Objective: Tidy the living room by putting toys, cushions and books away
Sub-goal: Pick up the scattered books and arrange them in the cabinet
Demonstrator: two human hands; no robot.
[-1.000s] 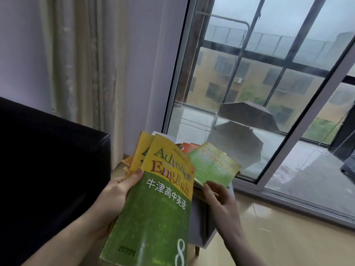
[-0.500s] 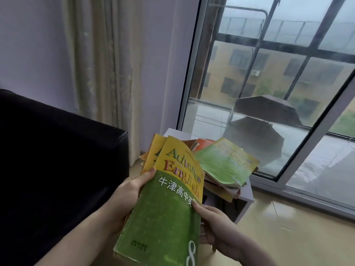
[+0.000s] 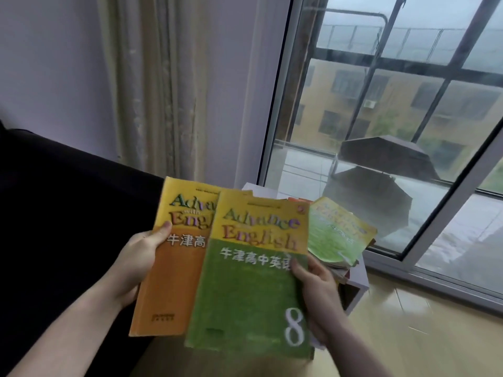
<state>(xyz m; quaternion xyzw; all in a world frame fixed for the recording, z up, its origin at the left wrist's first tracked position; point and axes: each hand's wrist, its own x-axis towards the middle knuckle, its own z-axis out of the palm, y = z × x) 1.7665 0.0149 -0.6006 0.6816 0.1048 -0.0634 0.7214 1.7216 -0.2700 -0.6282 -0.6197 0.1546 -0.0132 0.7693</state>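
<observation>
The stacked textbooks have been fanned apart: left hand (image 3: 138, 257) grips the orange textbook (image 3: 168, 281), right hand (image 3: 318, 292) pinches the green textbook (image 3: 245, 300), apparently sorting.

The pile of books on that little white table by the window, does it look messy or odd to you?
Yes. The pile of books lies askew on the white table, the top green cover skewed, worn edges jutting past the rim.

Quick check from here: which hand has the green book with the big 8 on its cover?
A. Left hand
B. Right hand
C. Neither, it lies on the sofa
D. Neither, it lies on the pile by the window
B. The right hand grips the green book at its right edge, while the left hand holds the orange book behind it.
</observation>
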